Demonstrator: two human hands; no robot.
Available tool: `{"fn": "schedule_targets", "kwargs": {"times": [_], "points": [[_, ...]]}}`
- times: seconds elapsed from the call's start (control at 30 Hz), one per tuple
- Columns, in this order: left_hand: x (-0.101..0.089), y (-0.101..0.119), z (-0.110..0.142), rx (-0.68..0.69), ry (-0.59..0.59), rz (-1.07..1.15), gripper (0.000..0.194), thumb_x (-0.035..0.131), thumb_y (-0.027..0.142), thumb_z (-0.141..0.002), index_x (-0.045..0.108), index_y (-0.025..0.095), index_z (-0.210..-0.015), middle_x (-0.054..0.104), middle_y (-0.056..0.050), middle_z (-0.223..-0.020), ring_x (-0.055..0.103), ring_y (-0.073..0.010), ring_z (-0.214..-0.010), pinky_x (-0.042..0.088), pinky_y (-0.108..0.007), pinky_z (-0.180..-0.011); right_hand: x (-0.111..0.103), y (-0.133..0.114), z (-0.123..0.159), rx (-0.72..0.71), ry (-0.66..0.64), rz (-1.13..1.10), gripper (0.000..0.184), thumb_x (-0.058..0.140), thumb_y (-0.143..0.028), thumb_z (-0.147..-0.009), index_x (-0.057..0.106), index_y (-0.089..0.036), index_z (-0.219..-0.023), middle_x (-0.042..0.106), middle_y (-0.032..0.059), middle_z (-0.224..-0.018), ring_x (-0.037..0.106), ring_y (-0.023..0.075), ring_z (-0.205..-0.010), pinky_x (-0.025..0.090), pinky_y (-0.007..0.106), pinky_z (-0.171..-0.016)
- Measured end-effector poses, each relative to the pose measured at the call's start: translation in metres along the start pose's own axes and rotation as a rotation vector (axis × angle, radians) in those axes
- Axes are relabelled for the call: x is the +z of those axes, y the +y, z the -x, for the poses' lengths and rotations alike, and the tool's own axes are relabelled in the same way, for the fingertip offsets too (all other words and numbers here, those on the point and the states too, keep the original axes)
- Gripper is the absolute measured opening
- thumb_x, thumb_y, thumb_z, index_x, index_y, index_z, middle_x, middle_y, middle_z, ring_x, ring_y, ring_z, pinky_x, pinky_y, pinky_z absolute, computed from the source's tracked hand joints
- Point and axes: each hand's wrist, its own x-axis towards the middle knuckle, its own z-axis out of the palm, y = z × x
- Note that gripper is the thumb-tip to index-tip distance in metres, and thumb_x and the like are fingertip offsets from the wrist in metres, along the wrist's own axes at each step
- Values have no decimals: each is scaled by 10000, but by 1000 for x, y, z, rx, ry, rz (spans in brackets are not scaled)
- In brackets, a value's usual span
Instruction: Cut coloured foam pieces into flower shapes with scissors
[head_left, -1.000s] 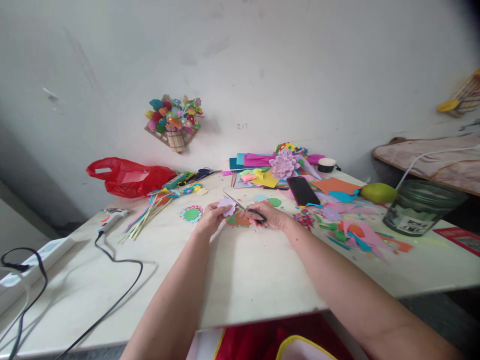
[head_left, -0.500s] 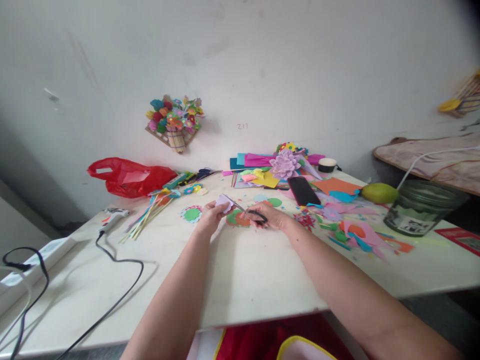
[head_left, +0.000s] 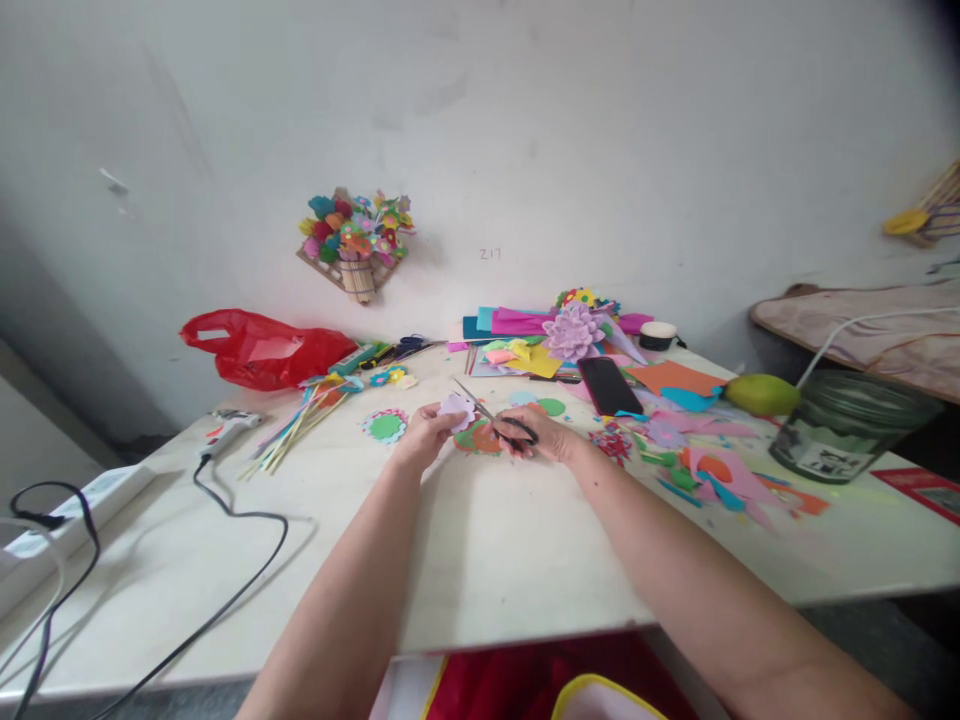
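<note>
Between the fingers of my left hand (head_left: 425, 437) is a small lilac flower-shaped cutout (head_left: 456, 411) with a scalloped edge. My right hand (head_left: 541, 437) grips black-handled scissors (head_left: 517, 432), their blades pointing up and left beside the cutout's right edge. The blades look slightly apart. Under and behind the hands lie green and orange cutouts (head_left: 478, 437) on the white table (head_left: 517, 560). Left of my left hand rests a green disc with a scalloped border (head_left: 386, 427).
On the left are a glue gun (head_left: 231, 432) with its cord, a power strip (head_left: 90, 505), thin sticks (head_left: 289, 440) and a red plastic bag (head_left: 262, 350). To the right lie a phone (head_left: 609, 387), coloured scraps (head_left: 720, 470), a green fruit (head_left: 763, 394) and a glass jar (head_left: 840, 425).
The scissor blades have come away from over the lilac cutout and now point more upward. The cutout is turned and shows more of its face. The view has shifted slightly.
</note>
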Motion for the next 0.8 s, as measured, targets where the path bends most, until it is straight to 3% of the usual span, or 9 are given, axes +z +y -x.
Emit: {"fn": "schedule_targets", "kwargs": {"times": [0.8], "points": [[-3, -3, -3, -14, -24, -23, 261, 801, 217, -515, 734, 112, -744, 718, -74, -729, 646, -157, -674, 470, -252, -705, 1, -3, 1, 8, 30, 64, 356, 557, -476, -741, 487, -150, -617, 499, -32, -468, 385, 45, -340, 226, 192, -327]]}}
